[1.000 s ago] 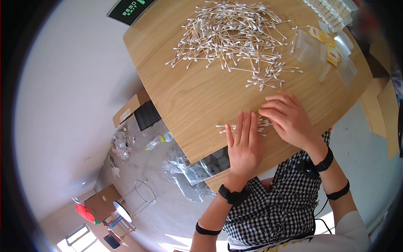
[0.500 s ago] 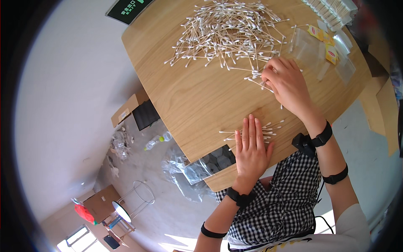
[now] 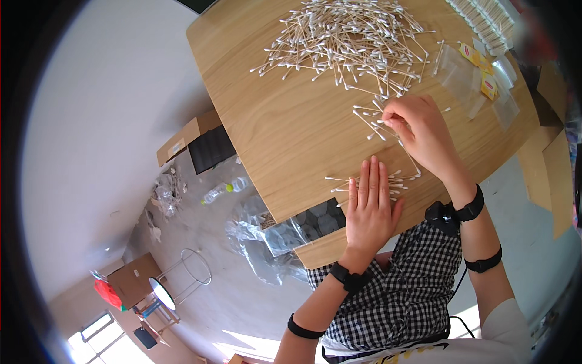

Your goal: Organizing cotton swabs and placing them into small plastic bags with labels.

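My left hand (image 3: 371, 209) lies flat with fingers stretched out, on top of a small bunch of cotton swabs (image 3: 397, 180) near the table's front edge. White tips stick out on both sides of it. Farther off, my right hand (image 3: 418, 130) is closed in a pinch at a few loose cotton swabs (image 3: 371, 115); its fingertips seem to grip one, though they partly hide it. One swab lies slanting between the right hand and the small bunch. Beyond is a big, tangled heap of cotton swabs (image 3: 348, 42) with wooden sticks.
At the far right of the wooden table (image 3: 260, 133) are clear plastic bags (image 3: 464, 82), yellow cards (image 3: 488, 85) and packed rows of swabs (image 3: 482, 24). Cardboard boxes (image 3: 542, 164) stand beyond the right edge. A dark tray (image 3: 318, 221) sits by the left front edge.
My right hand has drawn a little nearer, with a swab now slanting toward the small bunch. The left hand stays flat on the bunch. The whole view has shifted slightly.
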Demonstrator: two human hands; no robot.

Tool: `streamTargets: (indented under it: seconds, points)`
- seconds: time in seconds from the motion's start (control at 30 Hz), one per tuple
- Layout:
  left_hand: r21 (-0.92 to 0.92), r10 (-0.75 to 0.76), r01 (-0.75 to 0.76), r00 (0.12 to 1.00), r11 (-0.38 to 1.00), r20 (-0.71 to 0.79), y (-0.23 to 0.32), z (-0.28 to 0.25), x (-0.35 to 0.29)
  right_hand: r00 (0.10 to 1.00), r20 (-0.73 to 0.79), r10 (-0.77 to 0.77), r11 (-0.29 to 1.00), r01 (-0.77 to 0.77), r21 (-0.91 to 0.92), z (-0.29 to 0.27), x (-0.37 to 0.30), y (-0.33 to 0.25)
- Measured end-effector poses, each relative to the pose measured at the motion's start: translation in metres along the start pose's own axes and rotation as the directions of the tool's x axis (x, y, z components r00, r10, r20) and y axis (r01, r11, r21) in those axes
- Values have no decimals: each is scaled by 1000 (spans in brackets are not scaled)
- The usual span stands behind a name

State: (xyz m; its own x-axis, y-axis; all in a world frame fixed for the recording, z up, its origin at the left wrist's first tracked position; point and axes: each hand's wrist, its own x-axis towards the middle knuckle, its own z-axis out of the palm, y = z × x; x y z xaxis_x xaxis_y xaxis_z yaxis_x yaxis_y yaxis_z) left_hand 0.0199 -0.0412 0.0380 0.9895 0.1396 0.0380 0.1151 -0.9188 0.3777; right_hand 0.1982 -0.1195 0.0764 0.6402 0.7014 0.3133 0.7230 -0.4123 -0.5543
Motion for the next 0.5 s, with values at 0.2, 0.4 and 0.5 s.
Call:
streamTargets:
  seconds: [0.2, 0.4, 0.5]
  points:
    - [-11, -2, 2, 1000, 1000, -1, 0, 0, 1, 984, -19, 176, 977, -172, 126, -5, -7, -8]
    - [-15, 9, -9, 1000, 1000, -22, 2, 1, 2, 984, 174, 27, 1000, -24, -17, 20, -9, -19]
    - [-3, -4, 4, 1000, 1000, -19, -2, 1, -1, 982, 168, 83, 996, -79, -28, 34, -10, -7]
